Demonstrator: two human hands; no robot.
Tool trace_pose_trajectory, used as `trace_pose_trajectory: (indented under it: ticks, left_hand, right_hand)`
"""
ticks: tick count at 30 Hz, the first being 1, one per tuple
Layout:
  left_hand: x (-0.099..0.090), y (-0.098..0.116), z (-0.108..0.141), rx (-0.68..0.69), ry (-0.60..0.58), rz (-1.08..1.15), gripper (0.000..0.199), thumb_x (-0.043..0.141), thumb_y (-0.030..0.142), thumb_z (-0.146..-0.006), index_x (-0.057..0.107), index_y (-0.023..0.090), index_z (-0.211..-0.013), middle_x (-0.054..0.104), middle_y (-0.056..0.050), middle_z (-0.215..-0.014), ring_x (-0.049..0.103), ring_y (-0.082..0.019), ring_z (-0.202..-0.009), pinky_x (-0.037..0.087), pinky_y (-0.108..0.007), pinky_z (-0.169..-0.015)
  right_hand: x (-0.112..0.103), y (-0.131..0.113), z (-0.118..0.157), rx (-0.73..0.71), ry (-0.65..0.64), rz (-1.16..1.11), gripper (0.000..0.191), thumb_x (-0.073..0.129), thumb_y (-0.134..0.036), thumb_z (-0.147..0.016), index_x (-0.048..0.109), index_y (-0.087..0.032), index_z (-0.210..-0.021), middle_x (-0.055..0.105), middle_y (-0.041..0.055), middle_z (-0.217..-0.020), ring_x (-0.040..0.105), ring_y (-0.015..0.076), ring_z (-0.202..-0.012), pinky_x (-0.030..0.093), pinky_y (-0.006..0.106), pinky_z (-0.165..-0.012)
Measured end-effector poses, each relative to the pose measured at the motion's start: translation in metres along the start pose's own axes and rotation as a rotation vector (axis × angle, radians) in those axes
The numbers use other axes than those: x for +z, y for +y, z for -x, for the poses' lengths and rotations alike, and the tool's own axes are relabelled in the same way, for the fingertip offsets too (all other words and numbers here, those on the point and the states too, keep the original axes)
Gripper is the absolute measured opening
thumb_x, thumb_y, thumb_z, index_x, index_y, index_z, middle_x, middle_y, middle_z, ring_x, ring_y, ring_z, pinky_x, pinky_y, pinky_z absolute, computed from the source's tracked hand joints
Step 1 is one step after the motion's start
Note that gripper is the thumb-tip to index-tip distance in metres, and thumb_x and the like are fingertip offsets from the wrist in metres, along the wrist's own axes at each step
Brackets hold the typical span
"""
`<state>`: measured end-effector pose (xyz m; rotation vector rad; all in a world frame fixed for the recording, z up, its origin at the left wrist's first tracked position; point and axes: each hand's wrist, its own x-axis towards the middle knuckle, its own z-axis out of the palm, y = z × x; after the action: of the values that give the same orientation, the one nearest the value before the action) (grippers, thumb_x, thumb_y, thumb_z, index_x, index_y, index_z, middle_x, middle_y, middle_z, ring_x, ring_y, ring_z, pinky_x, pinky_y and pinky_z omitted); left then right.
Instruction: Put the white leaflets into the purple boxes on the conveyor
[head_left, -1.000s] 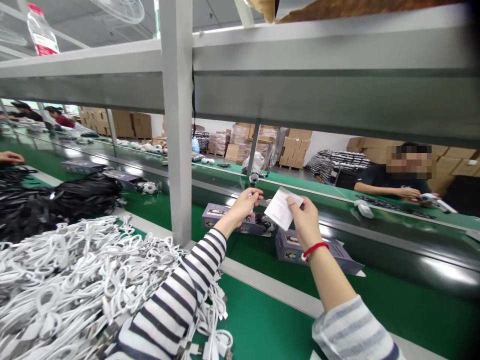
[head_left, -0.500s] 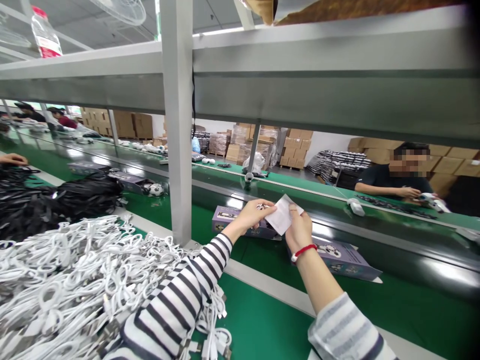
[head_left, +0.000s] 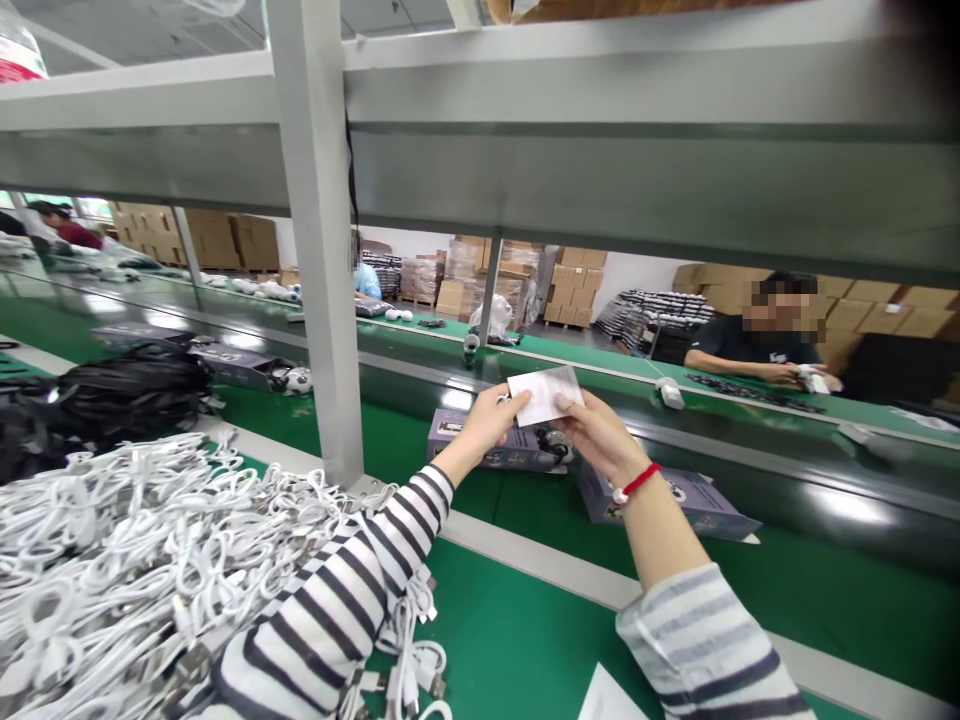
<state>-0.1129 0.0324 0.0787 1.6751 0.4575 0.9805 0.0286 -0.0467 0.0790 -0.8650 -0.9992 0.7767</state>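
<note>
A white printed paper leaflet [head_left: 546,396] is stretched between my two hands above the green conveyor belt. My left hand [head_left: 491,420] pinches its left end, thumb on top. At its right end, my right hand [head_left: 600,428], below a red bracelet, grips the paper between thumb and fingers. Beneath and behind the hands lies a purple printed box [head_left: 487,452], with a black-and-white ball-like item [head_left: 556,446] at its right end. Another purple box [head_left: 705,508] rests to the right, partly covered by my right wrist.
White USB cables [head_left: 150,580] are heaped at the left, beside black straps [head_left: 127,400]. A grey post [head_left: 319,250] rises left of my hands, under an overhead shelf [head_left: 600,180]. Across the line a co-worker [head_left: 757,340] handles a white item. A white sheet [head_left: 609,695] lies at the bottom edge.
The leaflet has turned from a tilted position to nearly level, and my hands have moved slightly left in view. The camera view has shifted, bringing the white sheet below into sight.
</note>
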Motion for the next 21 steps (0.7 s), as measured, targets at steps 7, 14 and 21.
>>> trace_pose_trajectory:
  ticks: [7,14,21]
  left_hand:
    - [0.004,-0.002,0.002,-0.133,-0.073,0.072,0.029,0.055,0.036,-0.089,0.054,0.017,-0.109,0.059,-0.002,-0.079,0.036,-0.004,-0.043,0.024,-0.015,-0.034]
    - [-0.04,-0.011,-0.014,-0.122,0.085,-0.359,0.023,0.047,0.022,-0.085,0.058,0.017,-0.105,0.066,-0.006,-0.097,0.045,-0.007,-0.048,0.03,-0.018,-0.04]
    - [-0.087,-0.024,-0.02,-0.32,0.071,-0.847,0.033,0.054,0.036,-0.082,0.059,0.017,-0.108,0.066,-0.011,-0.093,0.056,-0.017,-0.062,0.037,-0.022,-0.048]
  right_hand:
    - [-0.033,-0.003,-0.005,-0.003,0.3,0.816,0.027,0.06,-0.027,-0.08,0.066,-0.012,-0.102,0.071,0.0096,-0.092,0.066,0.0252,-0.088,0.053,0.035,-0.077]
    - [-0.088,0.002,-0.006,0.249,0.44,1.318,0.019,0.055,-0.018,-0.076,0.068,-0.013,-0.089,0.069,0.0157,-0.091,0.061,0.0338,-0.1,0.044,0.037,-0.084]
    - [-0.073,0.023,-0.012,0.317,0.205,1.445,0.037,0.056,-0.021,-0.081,0.056,-0.012,-0.116,0.066,0.015,-0.109,0.061,0.026,-0.103,0.044,0.03,-0.083]
